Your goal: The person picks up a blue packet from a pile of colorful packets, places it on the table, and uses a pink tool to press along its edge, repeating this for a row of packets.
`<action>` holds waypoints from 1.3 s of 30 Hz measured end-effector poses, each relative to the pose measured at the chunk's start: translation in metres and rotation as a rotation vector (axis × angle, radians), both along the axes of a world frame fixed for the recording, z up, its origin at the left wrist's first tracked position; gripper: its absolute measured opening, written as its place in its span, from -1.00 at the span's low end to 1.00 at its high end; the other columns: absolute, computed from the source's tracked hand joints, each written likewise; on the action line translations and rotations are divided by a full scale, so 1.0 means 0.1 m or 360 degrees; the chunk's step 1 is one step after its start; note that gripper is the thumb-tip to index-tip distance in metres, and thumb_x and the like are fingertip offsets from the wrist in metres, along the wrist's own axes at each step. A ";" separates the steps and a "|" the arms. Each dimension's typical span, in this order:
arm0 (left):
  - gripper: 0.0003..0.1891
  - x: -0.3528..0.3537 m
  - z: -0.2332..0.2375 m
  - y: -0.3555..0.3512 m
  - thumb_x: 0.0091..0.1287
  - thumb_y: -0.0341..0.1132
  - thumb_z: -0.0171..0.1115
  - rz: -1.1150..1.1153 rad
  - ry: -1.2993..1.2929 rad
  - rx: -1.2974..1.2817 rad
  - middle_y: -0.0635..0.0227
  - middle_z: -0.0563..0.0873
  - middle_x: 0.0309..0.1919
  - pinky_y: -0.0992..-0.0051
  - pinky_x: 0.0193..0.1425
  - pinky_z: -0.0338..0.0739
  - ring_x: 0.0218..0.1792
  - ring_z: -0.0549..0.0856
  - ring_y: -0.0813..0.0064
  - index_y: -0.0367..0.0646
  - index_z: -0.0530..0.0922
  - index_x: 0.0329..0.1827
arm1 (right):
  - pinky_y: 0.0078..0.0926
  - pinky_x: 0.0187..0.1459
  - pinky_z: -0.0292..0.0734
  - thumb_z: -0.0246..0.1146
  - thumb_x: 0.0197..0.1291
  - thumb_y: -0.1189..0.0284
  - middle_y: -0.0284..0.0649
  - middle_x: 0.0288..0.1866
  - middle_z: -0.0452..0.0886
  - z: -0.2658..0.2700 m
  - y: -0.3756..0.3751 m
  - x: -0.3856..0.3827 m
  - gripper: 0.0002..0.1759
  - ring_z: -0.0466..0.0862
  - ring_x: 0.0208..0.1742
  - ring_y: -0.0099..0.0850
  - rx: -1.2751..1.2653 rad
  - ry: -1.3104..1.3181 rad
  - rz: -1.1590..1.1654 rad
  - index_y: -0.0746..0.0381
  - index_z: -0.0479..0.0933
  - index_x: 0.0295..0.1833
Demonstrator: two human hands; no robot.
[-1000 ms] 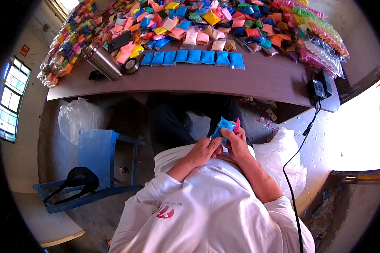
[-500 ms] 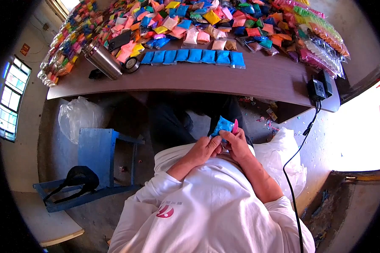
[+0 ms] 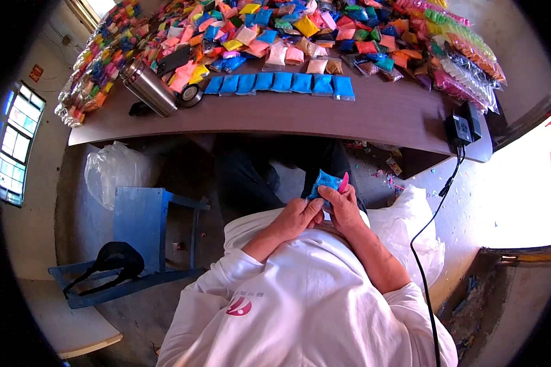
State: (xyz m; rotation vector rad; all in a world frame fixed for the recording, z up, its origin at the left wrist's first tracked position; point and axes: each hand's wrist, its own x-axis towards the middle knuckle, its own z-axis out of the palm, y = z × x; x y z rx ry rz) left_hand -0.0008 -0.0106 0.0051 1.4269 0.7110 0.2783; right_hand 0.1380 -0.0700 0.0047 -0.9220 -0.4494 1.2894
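- Packet (image 3: 326,178), blue and glossy, is held up between two bare hands, just above the hem of a white shirt (image 3: 312,300) and apart from the tabletop (image 3: 275,113).
- Right hand (image 3: 344,207) has its grip clamped on the packet, thumb pressed across the face; a pink piece (image 3: 344,181) juts up beside it.
- Left hand (image 3: 304,214) has its grip pinched on the packet's lower edge, thumb and fingers together.
- Eight blue packets (image 3: 281,81) lie side by side in a row across the tabletop.
- Steel flask (image 3: 147,90) rests tilted left of the row, beside a round lid (image 3: 191,95).
- Many-coloured heap of packets (image 3: 306,25) covers the far side.
- Black box (image 3: 457,129) sits at the right end, its cable (image 3: 437,205) hanging down.
- Blue chair (image 3: 139,223) stands at left, near a clear plastic bag (image 3: 113,174).
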 end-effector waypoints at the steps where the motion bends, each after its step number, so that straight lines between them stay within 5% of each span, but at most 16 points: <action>1: -0.47 0.00 -0.02 0.00 0.44 0.08 -0.06 -0.0004 -0.0006 0.0010 0.41 0.57 -0.59 0.60 -0.46 0.38 -0.57 0.50 0.60 -0.21 0.53 -0.47 | -0.64 -0.55 0.43 0.20 0.21 0.47 -0.35 -0.49 0.58 0.01 0.00 0.00 -0.88 0.54 -0.56 -0.59 0.0000 0.0000 0.0000 0.24 0.53 -0.38; 7: -0.48 0.00 0.00 0.01 0.44 0.09 -0.06 -0.0004 -0.0021 -0.0020 0.41 0.57 -0.59 0.60 -0.45 0.38 -0.56 0.50 0.60 -0.20 0.53 -0.47 | -0.65 -0.49 0.47 0.29 0.14 0.46 -0.37 -0.48 0.57 -0.04 0.03 0.01 -0.89 0.56 -0.53 -0.57 -0.0069 0.0023 -0.0011 0.19 0.50 -0.39; 12: -0.47 -0.01 0.06 0.02 0.43 0.10 -0.06 -0.0033 0.0043 -0.0016 0.43 0.57 -0.58 0.61 -0.45 0.38 -0.56 0.49 0.62 -0.19 0.53 -0.47 | -0.66 -0.46 0.39 0.22 0.16 0.50 -0.40 -0.39 0.56 0.08 0.00 0.00 -0.91 0.51 -0.46 -0.65 -0.0083 0.0072 -0.0069 0.20 0.49 -0.20; 25: -0.46 -0.01 0.01 0.01 0.42 0.13 -0.07 -0.0064 0.0044 -0.0022 0.41 0.56 -0.58 0.63 -0.41 0.40 -0.53 0.50 0.61 -0.17 0.54 -0.47 | -0.68 -0.51 0.34 0.23 0.13 0.50 -0.42 -0.43 0.55 -0.05 0.02 0.03 -0.93 0.48 -0.50 -0.66 -0.0094 0.0123 -0.0106 0.21 0.50 -0.26; 36: -0.46 0.00 -0.08 -0.02 0.43 0.11 -0.06 -0.0014 0.0045 -0.0017 0.41 0.57 -0.60 0.59 -0.43 0.38 -0.56 0.50 0.59 -0.19 0.54 -0.49 | -0.61 -0.49 0.52 0.25 0.15 0.44 -0.37 -0.51 0.54 -0.01 0.02 0.02 -0.90 0.58 -0.53 -0.53 -0.0014 0.0094 -0.0044 0.15 0.45 -0.36; 39: -0.53 -0.01 -0.06 -0.01 0.44 0.04 -0.05 -0.0079 0.0066 -0.0021 0.44 0.56 -0.55 0.59 -0.40 0.44 -0.51 0.51 0.62 -0.22 0.53 -0.37 | -0.59 -0.46 0.47 0.19 0.19 0.45 -0.33 -0.42 0.57 -0.01 0.01 0.03 -0.92 0.56 -0.47 -0.56 -0.0019 0.0099 -0.0014 0.23 0.48 -0.27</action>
